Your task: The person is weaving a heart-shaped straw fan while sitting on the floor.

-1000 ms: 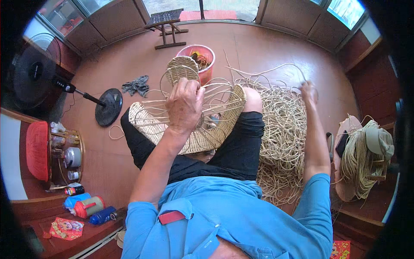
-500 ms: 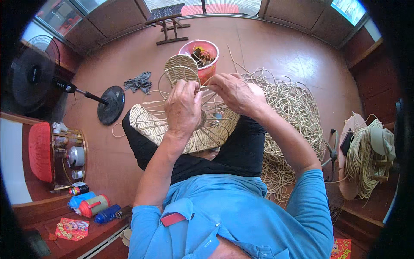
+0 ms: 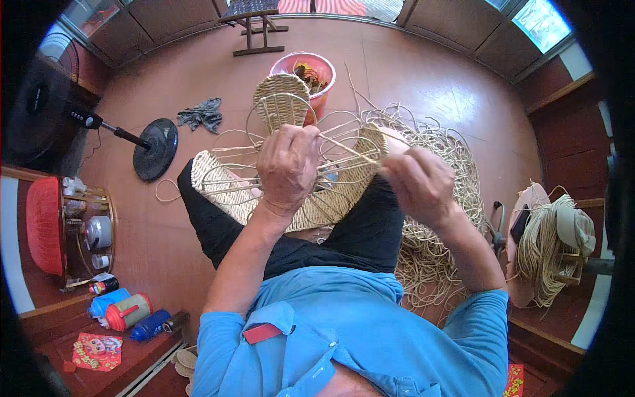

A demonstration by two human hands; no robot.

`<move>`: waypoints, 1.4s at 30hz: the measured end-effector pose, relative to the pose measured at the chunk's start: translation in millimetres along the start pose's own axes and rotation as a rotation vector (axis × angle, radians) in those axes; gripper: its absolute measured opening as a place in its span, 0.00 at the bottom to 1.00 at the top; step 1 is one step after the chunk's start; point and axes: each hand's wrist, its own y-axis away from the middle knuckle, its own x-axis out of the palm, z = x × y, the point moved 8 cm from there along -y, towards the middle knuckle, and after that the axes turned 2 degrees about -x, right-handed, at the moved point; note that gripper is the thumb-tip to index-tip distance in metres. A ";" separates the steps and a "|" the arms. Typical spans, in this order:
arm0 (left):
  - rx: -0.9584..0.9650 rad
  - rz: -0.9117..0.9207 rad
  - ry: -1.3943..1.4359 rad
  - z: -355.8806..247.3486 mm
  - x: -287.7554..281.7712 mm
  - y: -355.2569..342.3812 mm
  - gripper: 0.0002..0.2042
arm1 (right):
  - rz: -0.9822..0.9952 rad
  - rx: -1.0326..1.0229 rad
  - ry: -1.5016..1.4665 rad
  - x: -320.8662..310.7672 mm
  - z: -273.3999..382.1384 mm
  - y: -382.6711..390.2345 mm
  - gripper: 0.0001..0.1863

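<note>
Across my lap lies a partly woven piece of pale cord, with a curved woven band and thin bare wire-like ribs running through its middle. Its rounded woven end sticks up beyond my hands. My left hand is closed over the ribs at the centre, its fingertips pinching there and partly hidden. From beside those fingers a taut strand of cord runs to my right hand, which is closed on it over my right knee.
A large tangle of loose cord covers the floor on the right. A pink bucket stands ahead, near a dark stool. Leftward are a dark rag and a black standing fan. Coiled cord hangs at the far right.
My right hand has pulled away from the left, right and toward me, drawing the strand of cord out straight. The left hand has shifted slightly right and stays on the ribs.
</note>
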 end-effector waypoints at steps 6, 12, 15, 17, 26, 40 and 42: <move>-0.201 0.005 -0.048 6.5 4.3 -7.2 0.04 | -0.128 0.013 0.710 -69.6 -122.4 -9.1 0.08; -0.275 0.078 -0.103 11.8 6.6 -14.6 0.04 | -0.275 0.349 0.115 -46.1 -114.3 0.4 0.07; -0.324 0.035 -0.043 11.0 5.8 -16.0 0.04 | -0.064 0.301 -0.195 15.0 -60.9 -2.4 0.08; -0.322 0.043 -0.048 10.0 6.5 -15.6 0.04 | 0.003 0.296 -0.211 47.0 -45.1 -4.2 0.09; -0.396 0.246 0.057 12.0 12.5 -6.3 0.11 | 0.145 0.541 -0.955 142.2 -53.6 -40.7 0.24; -0.039 0.077 -0.098 -8.9 1.1 -13.2 0.08 | 0.078 0.796 -1.417 137.0 -74.1 -35.7 0.16; 0.007 0.193 -0.165 -11.4 15.8 -16.0 0.09 | -0.011 0.831 -1.709 126.3 -105.2 -16.4 0.17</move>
